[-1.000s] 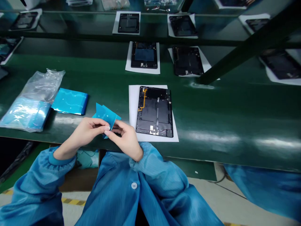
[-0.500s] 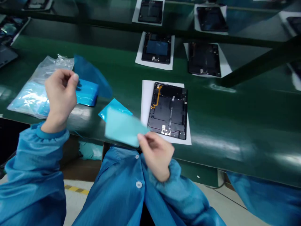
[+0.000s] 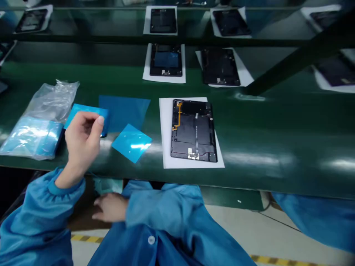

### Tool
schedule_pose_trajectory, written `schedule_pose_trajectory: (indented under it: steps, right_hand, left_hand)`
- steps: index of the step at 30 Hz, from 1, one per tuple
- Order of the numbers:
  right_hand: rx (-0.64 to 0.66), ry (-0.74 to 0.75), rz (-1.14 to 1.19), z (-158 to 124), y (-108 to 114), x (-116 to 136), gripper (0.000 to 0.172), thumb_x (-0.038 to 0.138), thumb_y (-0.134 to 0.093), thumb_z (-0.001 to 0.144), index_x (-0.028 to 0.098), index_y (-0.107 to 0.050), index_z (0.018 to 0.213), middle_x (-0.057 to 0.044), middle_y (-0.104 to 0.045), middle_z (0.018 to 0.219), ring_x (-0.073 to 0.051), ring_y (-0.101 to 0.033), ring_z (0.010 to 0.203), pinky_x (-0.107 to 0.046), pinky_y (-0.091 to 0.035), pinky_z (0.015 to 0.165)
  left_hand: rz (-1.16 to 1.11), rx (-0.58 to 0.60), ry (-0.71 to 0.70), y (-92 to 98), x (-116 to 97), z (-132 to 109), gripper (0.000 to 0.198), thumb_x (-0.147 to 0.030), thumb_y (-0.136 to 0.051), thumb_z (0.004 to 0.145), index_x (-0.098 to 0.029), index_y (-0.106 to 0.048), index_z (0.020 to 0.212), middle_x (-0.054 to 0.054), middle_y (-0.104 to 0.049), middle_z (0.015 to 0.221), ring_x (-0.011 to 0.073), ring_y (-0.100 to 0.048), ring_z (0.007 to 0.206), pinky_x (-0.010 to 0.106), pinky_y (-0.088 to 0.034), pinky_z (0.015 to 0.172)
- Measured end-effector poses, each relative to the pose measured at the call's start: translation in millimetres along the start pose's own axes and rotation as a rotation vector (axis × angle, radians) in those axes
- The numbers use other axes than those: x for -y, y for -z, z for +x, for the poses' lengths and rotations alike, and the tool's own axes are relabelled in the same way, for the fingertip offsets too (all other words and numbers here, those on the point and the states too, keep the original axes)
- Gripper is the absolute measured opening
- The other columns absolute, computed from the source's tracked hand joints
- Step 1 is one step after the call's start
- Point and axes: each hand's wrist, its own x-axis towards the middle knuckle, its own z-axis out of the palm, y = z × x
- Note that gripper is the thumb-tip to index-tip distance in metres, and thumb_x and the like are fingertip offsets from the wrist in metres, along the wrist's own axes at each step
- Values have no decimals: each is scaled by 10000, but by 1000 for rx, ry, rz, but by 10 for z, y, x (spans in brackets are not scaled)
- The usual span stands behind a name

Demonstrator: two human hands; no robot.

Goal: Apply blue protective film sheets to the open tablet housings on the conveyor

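Note:
My left hand (image 3: 84,142) pinches a translucent blue film sheet (image 3: 126,112) at its left edge, above the green bench. Under that hand is a stack of blue film pieces (image 3: 79,110), partly hidden by it. A smaller, shiny blue film piece (image 3: 132,144) lies flat to the right of the hand. My right hand (image 3: 111,207) is below the bench edge with its fingers apart, beside pale teal sheets (image 3: 107,185) in a brown box. An opened tablet (image 3: 192,131) with an orange flex cable rests on white paper (image 3: 165,147).
On the left, a clear plastic bag (image 3: 36,129) holds blue film. Several more tablets, such as one with a blue patch (image 3: 166,61), sit on papers farther back. A dark slanted post (image 3: 277,74) stands at the right. Another person's blue garment (image 3: 318,218) shows at lower right.
My right hand has moved down and left below the bench edge, and the pale teal sheet it held is gone from it. My left hand is lower, its film hanging flatter.

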Motion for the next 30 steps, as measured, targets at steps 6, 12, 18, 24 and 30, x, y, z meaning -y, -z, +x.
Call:
schedule_pose_trajectory:
  steps: [6,12,18,24,30]
  right_hand:
    - [-565,112,40,-318,1426,193,326,536,-689,942,458,-792,1241,80,-823,1214,-223,-822,917,-373,-698,854]
    - [-616,223,-12,-147,2089,209,230,362,-756,976,242,-817,1163,-53,-838,1157,-243,-811,1040,-363,-678,974]
    - [-586,323,-132,-319,2224,36,234,175,-599,1062,199,-788,1198,-82,-821,1184,-181,-786,1100,-303,-646,1007]
    - [-540,378,-302,-473,2463,-93,253,141,-619,1050,203,-780,1235,-48,-819,1035,-135,-789,904,-233,-653,843]
    - [-577,214,-316,-554,2806,-160,64,211,-767,965,247,-820,958,2,-844,925,-171,-807,810,-281,-663,775]
  left_hand:
    - [-65,-256,-452,-334,-157,-421,101,-171,-702,928,-207,-613,898,-4,-679,792,139,-675,728,286,-515,672]
    - [-156,-181,-610,-710,-536,-587,148,-96,-658,925,-212,-630,1012,32,-743,867,178,-726,794,298,-593,735]
    - [-71,-5,-616,-470,-632,-490,336,-236,-692,947,-183,-633,1273,117,-755,1132,242,-735,1033,370,-600,920]
    - [191,35,-801,-182,-627,-214,162,-185,-774,947,-226,-693,1081,69,-774,1030,253,-681,950,416,-489,893]
    - [66,118,-805,-347,-764,26,110,-239,-715,1020,-228,-655,1112,36,-745,1049,202,-671,970,369,-513,868]
